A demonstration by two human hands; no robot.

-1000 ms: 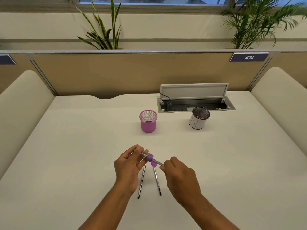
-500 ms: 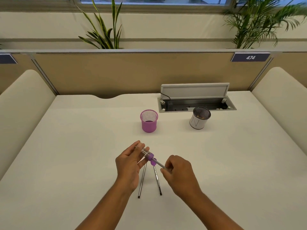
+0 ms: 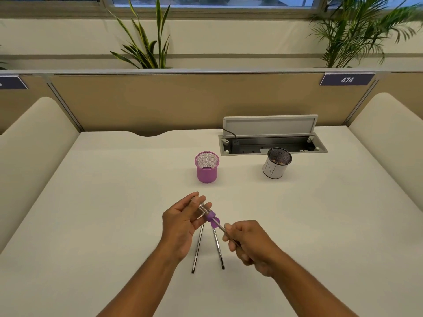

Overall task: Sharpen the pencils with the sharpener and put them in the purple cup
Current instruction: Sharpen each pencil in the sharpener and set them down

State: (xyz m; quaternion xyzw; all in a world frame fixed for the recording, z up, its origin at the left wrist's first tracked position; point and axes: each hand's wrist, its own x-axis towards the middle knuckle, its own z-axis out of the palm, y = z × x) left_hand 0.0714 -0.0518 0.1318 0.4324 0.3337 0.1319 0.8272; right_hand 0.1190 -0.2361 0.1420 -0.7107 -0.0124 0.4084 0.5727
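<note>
My left hand holds a sharpener with a clear barrel and a purple end above the white table. My right hand pinches a dark pencil whose tip sits in the sharpener's purple end. Two more dark pencils lie on the table beneath my hands, spread in a narrow V. The purple mesh cup stands upright behind my hands, apart from them, with nothing showing above its rim.
A white cup marked with an N stands to the right of the purple cup. Behind it an open cable box with a raised lid is set into the table. Padded dividers flank the table on both sides.
My right hand has turned on the pencil, its fingers curling further round it. The left hand with the sharpener has shifted slightly. The pencils on the table have not moved.
</note>
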